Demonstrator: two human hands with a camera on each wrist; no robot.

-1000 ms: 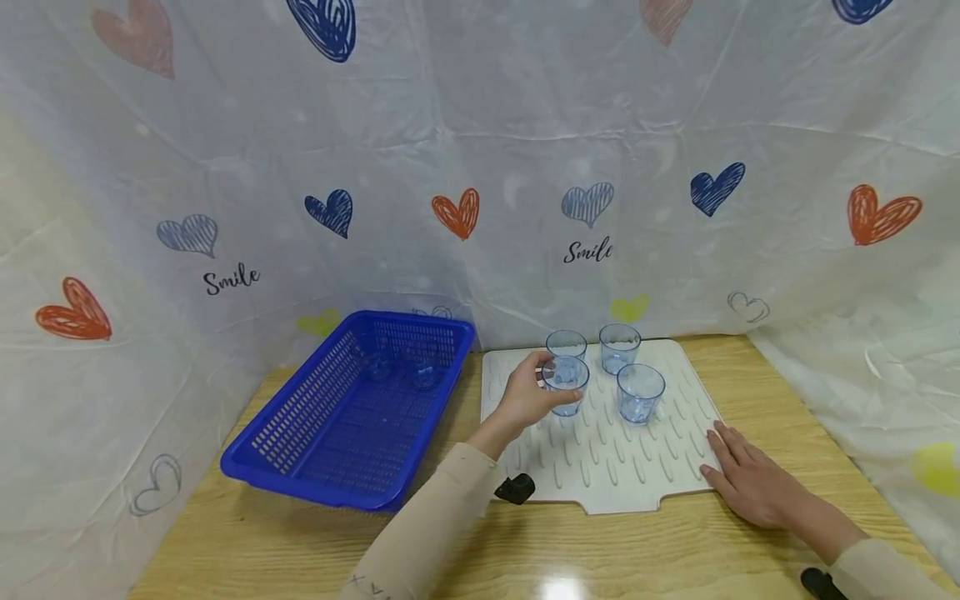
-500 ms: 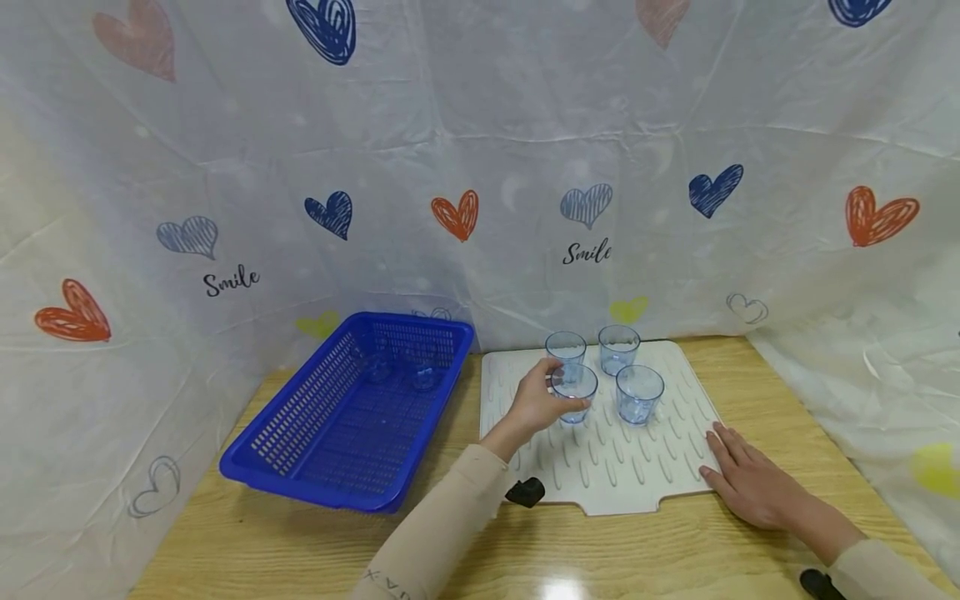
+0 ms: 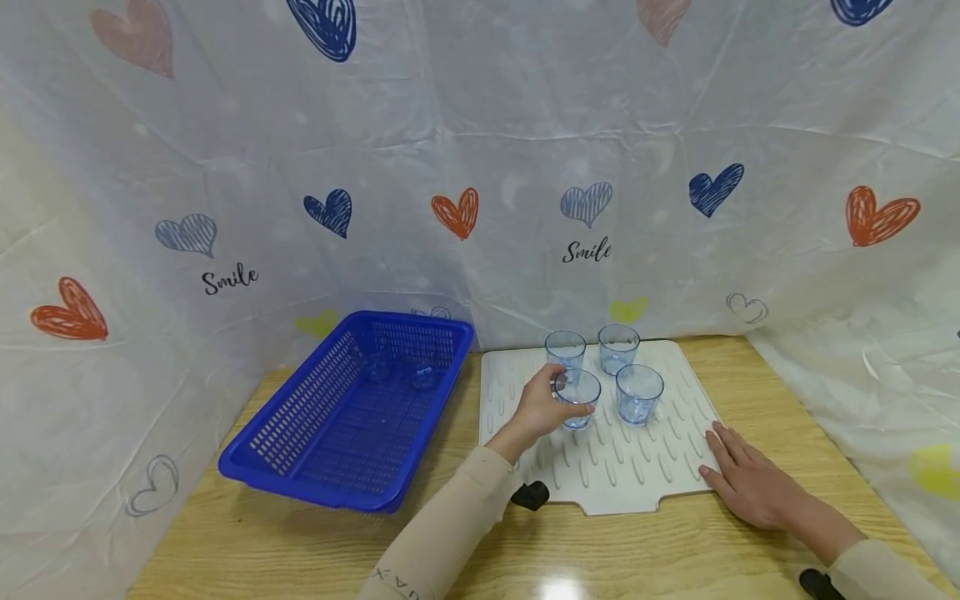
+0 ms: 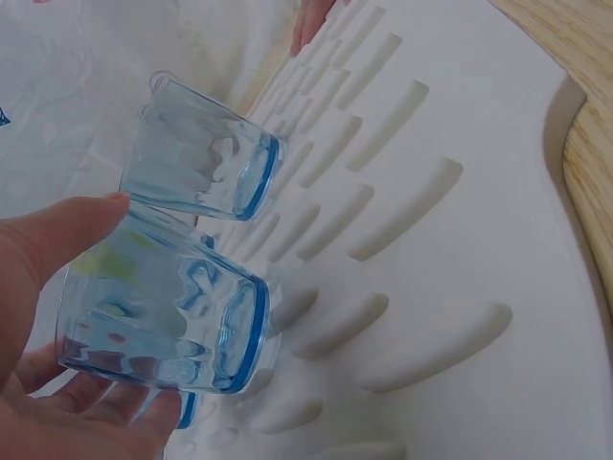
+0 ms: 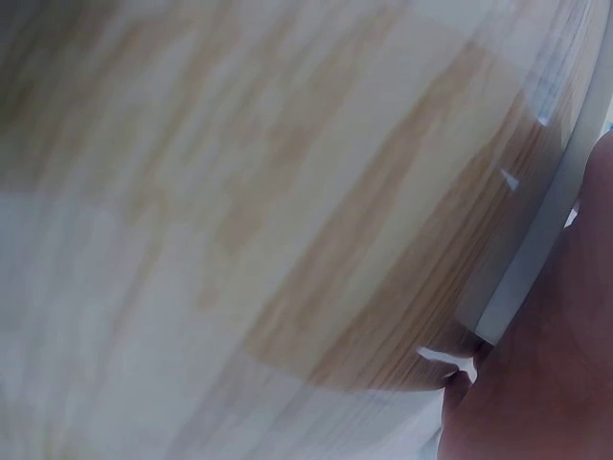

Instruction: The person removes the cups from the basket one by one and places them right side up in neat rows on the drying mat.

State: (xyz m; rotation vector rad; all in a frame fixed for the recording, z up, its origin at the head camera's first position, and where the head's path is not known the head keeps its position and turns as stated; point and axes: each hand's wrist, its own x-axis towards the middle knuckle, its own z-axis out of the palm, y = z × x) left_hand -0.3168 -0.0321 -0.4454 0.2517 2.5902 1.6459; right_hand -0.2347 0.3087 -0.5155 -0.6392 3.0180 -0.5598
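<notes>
Our left hand (image 3: 540,406) is gripping a glass (image 3: 579,402) beside open board (image 3: 626,475); our right hand (image 3: 753,483), thumb apart, is touching its edge.

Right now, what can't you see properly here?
Head view: base of the rear left glass, partly behind left hand and held glass.
Head view: exact count of glasses in the blue basket; they blend in.
Head view: sleeve lettering, cut off by the bottom edge.
Right wrist view: most of the right hand, cut off by the picture's edges.

Pale blue glasses (image 3: 639,402), blue basket (image 3: 352,442), white board (image 3: 622,482), tan wood-grained table (image 3: 645,558), white cloth (image 3: 510,100) with blue and red hearts (image 3: 457,218)
</notes>
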